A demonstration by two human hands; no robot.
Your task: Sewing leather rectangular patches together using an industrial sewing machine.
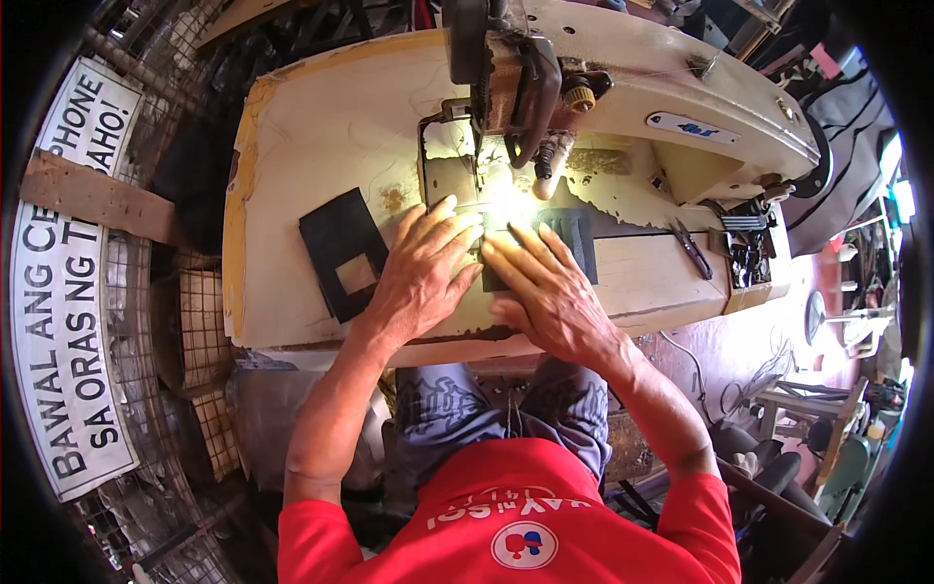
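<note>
Pressing flat, left hand (420, 273) and right hand (550, 292) pin dark fabric piece (574, 238), fingers spread, grip holding nothing

both forearms reach forward, left hand (423, 273) and right hand (550, 292) lying flat, fingers spread, side by side.

1. Lay left of centre on the cream table (292, 146): a stack of black cut pieces (342, 253).
2. Rested right of centre: small black snips (691, 248).
3. Hung at far left: a white sign (68, 282).
4. Stood at lower right: a dark stool (769, 467).
</note>
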